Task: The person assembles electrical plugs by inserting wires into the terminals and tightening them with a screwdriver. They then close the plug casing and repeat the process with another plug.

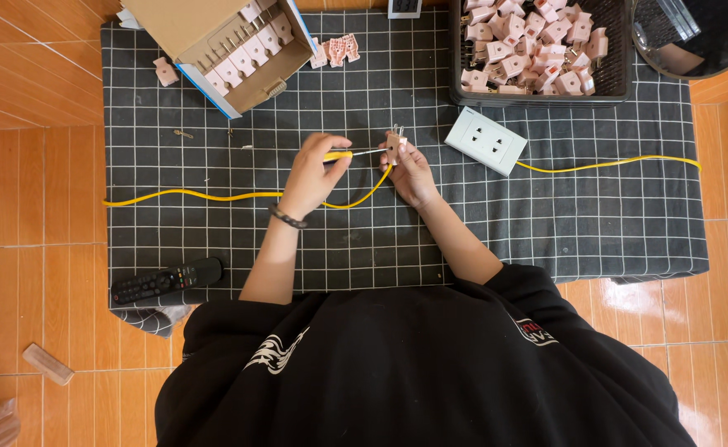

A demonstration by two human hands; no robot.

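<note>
Grid mat [215, 240]: left hand [312, 174] screwdriver [355, 153], right hand [413, 172] plug [394, 142].

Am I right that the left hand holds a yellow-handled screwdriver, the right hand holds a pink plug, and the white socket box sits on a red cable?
Not quite: in the head view the cable is yellow, not red. The left hand does hold the screwdriver, the right hand the pink plug, and the socket box is white.

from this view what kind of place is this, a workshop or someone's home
Probably a home floor used for piecework assembly: orange floor tiles under a checked mat, a TV remote, and a black basket and cardboard box full of pink plugs.
</note>
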